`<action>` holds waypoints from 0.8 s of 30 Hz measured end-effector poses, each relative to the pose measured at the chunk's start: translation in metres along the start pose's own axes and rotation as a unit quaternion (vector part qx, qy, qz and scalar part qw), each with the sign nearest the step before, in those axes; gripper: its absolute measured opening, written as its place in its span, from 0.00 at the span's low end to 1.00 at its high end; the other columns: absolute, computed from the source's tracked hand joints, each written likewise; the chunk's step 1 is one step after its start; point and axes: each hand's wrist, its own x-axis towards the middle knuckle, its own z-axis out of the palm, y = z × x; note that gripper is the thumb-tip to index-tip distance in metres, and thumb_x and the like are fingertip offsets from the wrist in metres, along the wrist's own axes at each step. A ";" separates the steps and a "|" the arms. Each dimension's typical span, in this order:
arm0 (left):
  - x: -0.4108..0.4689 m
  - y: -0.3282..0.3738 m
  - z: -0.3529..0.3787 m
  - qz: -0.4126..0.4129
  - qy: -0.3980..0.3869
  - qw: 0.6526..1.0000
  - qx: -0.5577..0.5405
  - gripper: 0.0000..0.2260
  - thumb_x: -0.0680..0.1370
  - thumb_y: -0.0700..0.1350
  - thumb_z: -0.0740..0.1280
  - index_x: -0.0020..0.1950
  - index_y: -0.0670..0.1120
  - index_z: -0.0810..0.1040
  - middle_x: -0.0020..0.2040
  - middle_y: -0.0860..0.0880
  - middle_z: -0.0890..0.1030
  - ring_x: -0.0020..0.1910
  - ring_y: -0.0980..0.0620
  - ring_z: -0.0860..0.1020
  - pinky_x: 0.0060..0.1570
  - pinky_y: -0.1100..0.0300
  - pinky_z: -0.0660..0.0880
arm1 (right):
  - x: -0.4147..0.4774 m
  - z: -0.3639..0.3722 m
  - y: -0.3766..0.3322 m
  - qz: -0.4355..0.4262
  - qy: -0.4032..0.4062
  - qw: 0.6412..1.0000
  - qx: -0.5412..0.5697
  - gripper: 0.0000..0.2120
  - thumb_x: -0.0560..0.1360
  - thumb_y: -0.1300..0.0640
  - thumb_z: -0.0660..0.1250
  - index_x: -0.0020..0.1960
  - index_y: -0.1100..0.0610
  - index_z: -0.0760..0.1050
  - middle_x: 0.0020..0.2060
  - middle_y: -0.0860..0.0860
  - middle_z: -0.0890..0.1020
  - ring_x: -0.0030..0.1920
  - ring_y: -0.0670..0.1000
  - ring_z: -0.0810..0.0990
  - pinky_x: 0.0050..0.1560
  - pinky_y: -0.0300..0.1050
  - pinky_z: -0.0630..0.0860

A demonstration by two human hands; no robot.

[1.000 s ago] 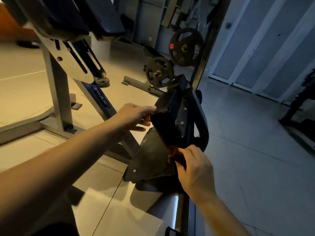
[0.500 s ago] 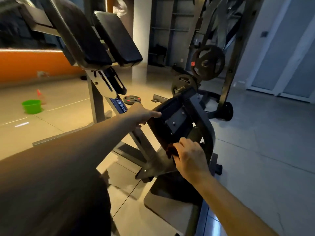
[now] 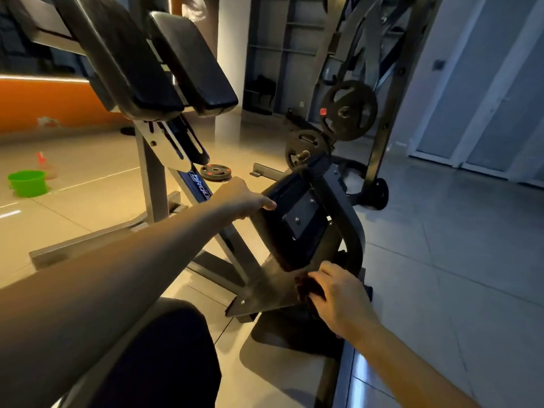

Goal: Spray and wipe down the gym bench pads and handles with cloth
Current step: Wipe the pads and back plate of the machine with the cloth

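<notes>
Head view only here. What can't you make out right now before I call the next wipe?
- cloth: head view, mostly under the right hand; only a dark reddish edge shows.
- left hand fingers: head view, tucked behind the edge of the tilted pad; grip unclear.
- Pad's cushioned face: turned away; only its back shows.
- Red-topped item by the green bucket: too small, blurred.

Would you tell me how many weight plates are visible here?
3: a large plate on the rack, a smaller plate below-left of it, a small plate flat on the floor. A dark disc at the rack's foot may be another.
</notes>
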 end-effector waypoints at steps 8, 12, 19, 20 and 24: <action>0.022 0.016 -0.011 -0.014 -0.070 0.985 0.155 0.22 0.72 0.58 0.77 0.50 0.40 0.78 0.44 0.42 0.83 0.41 0.47 0.82 0.40 0.56 0.80 | 0.040 -0.057 0.037 0.213 0.136 0.914 0.318 0.12 0.76 0.55 0.75 0.59 0.52 0.80 0.48 0.46 0.84 0.52 0.47 0.84 0.52 0.48 0.84; 0.026 0.042 -0.004 0.081 0.010 0.944 0.319 0.25 0.72 0.65 0.74 0.55 0.45 0.81 0.50 0.49 0.84 0.48 0.50 0.81 0.45 0.56 0.76 | 0.072 -0.068 0.066 0.270 0.140 0.799 0.519 0.09 0.78 0.61 0.72 0.57 0.53 0.81 0.48 0.50 0.87 0.52 0.51 0.86 0.48 0.48 0.84; 0.040 0.096 0.063 0.196 -0.066 0.975 0.078 0.15 0.76 0.54 0.75 0.57 0.47 0.84 0.51 0.49 0.86 0.50 0.53 0.82 0.53 0.55 0.79 | 0.115 -0.073 0.112 0.255 0.050 0.725 0.638 0.15 0.78 0.63 0.67 0.64 0.57 0.76 0.54 0.55 0.86 0.55 0.54 0.86 0.46 0.47 0.84; 0.043 0.099 0.071 0.166 -0.096 0.980 0.043 0.16 0.76 0.54 0.75 0.59 0.45 0.84 0.51 0.48 0.85 0.51 0.52 0.83 0.51 0.56 0.78 | 0.119 -0.075 0.118 0.241 0.032 0.721 0.649 0.15 0.79 0.62 0.66 0.65 0.57 0.76 0.54 0.55 0.86 0.55 0.54 0.86 0.47 0.48 0.84; 0.045 0.100 0.098 0.088 -0.096 0.988 -0.086 0.13 0.74 0.53 0.76 0.52 0.47 0.85 0.44 0.50 0.86 0.45 0.55 0.84 0.41 0.63 0.77 | 0.136 -0.083 0.140 0.208 -0.053 0.708 0.673 0.14 0.80 0.62 0.64 0.65 0.58 0.78 0.56 0.56 0.85 0.58 0.55 0.85 0.57 0.53 0.82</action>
